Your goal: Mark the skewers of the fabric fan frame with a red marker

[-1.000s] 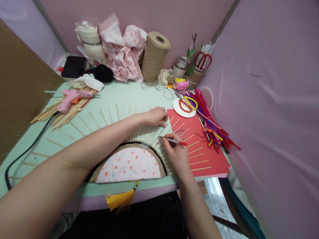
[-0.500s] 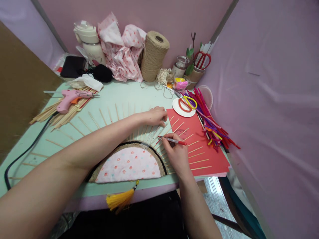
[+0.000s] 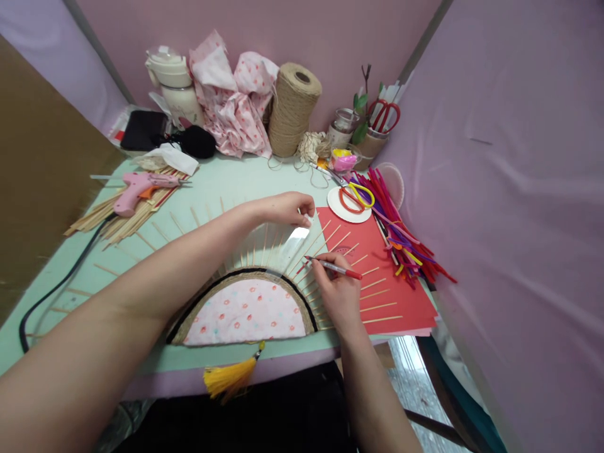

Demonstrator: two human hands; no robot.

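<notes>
In the head view, my left hand [image 3: 295,209] is closed in a pinch on the far end of a clear plastic ruler [image 3: 290,248], which catches the light and looks tilted up off the sticks. My right hand [image 3: 337,286] grips a red-and-grey pen [image 3: 337,268], its tip just above the sticks. Below both hands lies a half-round fan [image 3: 250,311] covered in flowered cloth, with a twine and black border. Thin wooden sticks [image 3: 268,245] radiate from its curved edge. A yellow tassel [image 3: 229,379] hangs from its straight edge.
Red paper [image 3: 401,308] lies under the right-hand sticks. Scissors [image 3: 356,196] rest on a white disc beside pipe cleaners [image 3: 410,245]. A pink glue gun [image 3: 136,190] lies on loose sticks at left. Twine spool [image 3: 295,110], cloth [image 3: 236,113] and bottle [image 3: 177,85] stand behind.
My left hand has risen slightly, and the clear ruler now shows a bright glare as it lifts. My right hand has drawn a little to the right with the pen.
</notes>
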